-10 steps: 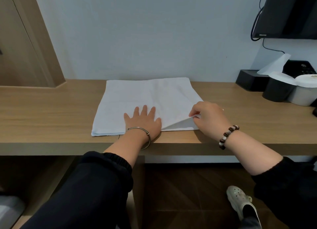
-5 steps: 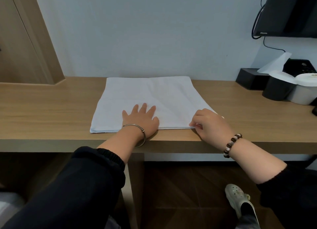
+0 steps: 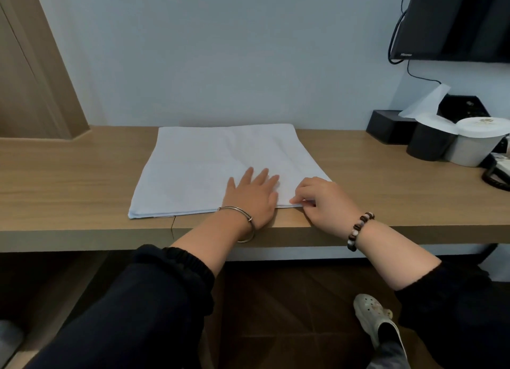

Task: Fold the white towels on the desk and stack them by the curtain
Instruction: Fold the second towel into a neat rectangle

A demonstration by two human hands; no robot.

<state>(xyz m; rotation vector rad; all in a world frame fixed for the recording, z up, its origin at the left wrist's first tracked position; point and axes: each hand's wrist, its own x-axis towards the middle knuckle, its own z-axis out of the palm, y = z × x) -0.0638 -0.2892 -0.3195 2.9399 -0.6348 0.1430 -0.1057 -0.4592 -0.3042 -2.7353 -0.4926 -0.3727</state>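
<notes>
A white towel (image 3: pixel 209 161) lies flat on the wooden desk (image 3: pixel 69 175), its back edge against the wall. My left hand (image 3: pixel 252 196) presses flat on the towel's near edge, fingers straight, a metal bangle on the wrist. Just to its right, my right hand (image 3: pixel 321 201) pinches the towel's near right corner against the desk, fingers curled, a beaded bracelet on the wrist. No curtain is in view.
At the desk's right end stand a black tissue box (image 3: pixel 386 125), a black cup (image 3: pixel 429 141) and a white cup (image 3: pixel 474 141) with paper lids, and a phone (image 3: pixel 496 172). A black screen (image 3: pixel 455 20) hangs above. A wooden panel (image 3: pixel 36 78) borders the left.
My right hand has lowered the lifted corner to the desk and slid it left toward my left hand. My left hand shifted right along the near edge, still flat.
</notes>
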